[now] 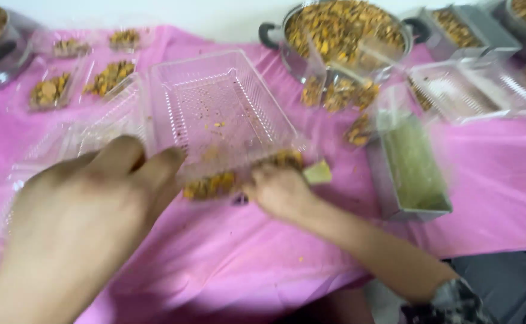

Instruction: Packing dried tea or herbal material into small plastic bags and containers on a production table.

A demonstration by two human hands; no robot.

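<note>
An open clear plastic clamshell container [221,108] lies on the pink tablecloth [245,252], its lid tilted up toward the back. Yellow-brown snack mix [212,185] fills the near part of it. My left hand [89,222] is large and blurred in the foreground, with its fingertips on the container's near left edge. My right hand [278,191] is closed at the container's near right corner. It grips a pale flat piece [318,173] that sticks out beside the mix. What that piece is cannot be told through the blur.
A steel pot [278,51] of the same mix stands at the back. A grey rectangular tin [413,174] with greenish contents sits to the right. Filled clear boxes [110,77] lie back left, empty clear boxes [461,90] back right, and more clear boxes [65,141] far left.
</note>
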